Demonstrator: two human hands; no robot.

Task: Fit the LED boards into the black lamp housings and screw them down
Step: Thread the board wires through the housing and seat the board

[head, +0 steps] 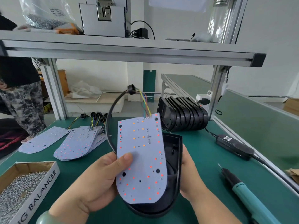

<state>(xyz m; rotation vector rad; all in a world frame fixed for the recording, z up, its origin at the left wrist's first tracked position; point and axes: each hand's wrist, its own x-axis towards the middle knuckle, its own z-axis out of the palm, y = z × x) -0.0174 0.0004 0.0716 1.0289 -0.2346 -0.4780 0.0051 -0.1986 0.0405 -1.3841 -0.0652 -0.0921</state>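
My left hand (98,180) pinches a pale LED board (142,160) by its left edge, thumb on the face, holding it tilted above a black lamp housing (174,152). Coloured wires and a black cable with a round grommet (131,89) loop up from the board's top. My right hand (188,173) grips the housing from behind on its right side. More LED boards (76,143) lie fanned on the green mat at the left. A row of black housings (182,116) stands at the back right.
A cardboard box of screws (24,189) sits at the front left. A teal electric screwdriver (247,196) lies at the right with its black power adapter (234,147). An aluminium shelf frame (129,50) spans overhead. A person stands at the far left.
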